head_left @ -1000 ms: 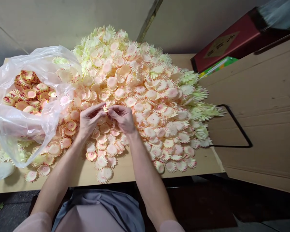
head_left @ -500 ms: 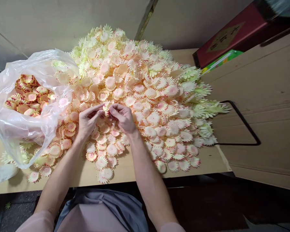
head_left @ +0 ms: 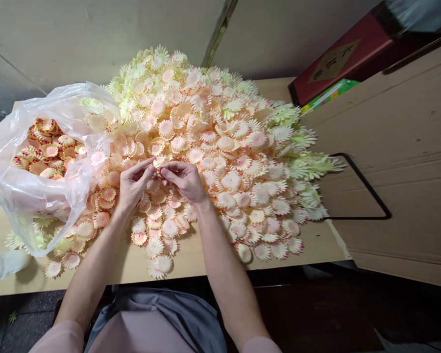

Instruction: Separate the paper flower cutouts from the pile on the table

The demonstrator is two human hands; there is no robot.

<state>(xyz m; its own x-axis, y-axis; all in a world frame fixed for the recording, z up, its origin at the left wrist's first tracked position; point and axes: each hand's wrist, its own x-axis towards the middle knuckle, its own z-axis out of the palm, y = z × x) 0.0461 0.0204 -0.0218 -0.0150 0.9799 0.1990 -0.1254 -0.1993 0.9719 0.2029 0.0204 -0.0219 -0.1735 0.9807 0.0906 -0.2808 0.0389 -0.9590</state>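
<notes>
Between my fingertips is a small artificial flower head [head_left: 158, 162], cream with reddish petal edges. My left hand [head_left: 134, 181] pinches it from the left with thumb and forefinger. From the right, the fingers of my right hand [head_left: 185, 180] close on the same piece, hiding much of it. Both hands hover over a wide heap of artificial flower heads [head_left: 230, 181], pale pink in the middle and greenish at the edges. Left of my hands lies an opened clear plastic bag [head_left: 25, 193], holding yellow-and-red flower pieces [head_left: 50, 150].
A wooden table [head_left: 191, 262] carries the heap. At its left front lies a clear cup [head_left: 11, 264] with something white in it. Cardboard [head_left: 397, 162] with a black metal loop [head_left: 369, 184] flanks the right. Behind stands a red box [head_left: 338, 56].
My right fingers have shifted slightly left and lower on the flower head, coming closer to my left fingertips. The flower head has turned and is now more covered. The view has shifted slightly.
</notes>
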